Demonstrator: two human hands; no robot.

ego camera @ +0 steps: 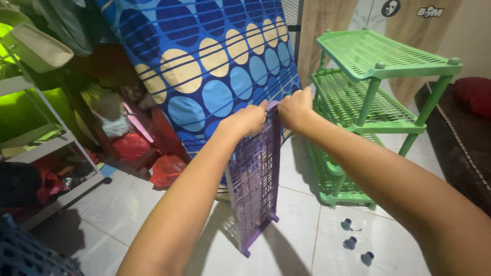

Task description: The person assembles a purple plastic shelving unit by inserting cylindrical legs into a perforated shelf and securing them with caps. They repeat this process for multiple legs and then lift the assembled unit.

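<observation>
A purple slotted plastic shelf panel [255, 179] stands upright on its edge on the white tiled floor [128, 209]. My left hand [248, 120] and my right hand [295, 108] both grip its top edge, side by side. Behind the panel leans a blue mattress [215, 66] with cream and light-blue circles. To the right stands a green plastic rack [378, 87] with three slotted tiers.
Three small blue-grey plastic caps [353, 240] lie on the floor at the lower right. Red bags [166, 168] and clutter sit at the left under a white shelf unit [36, 143]. A dark mat [460, 148] with a red cushion [473, 94] is at the right.
</observation>
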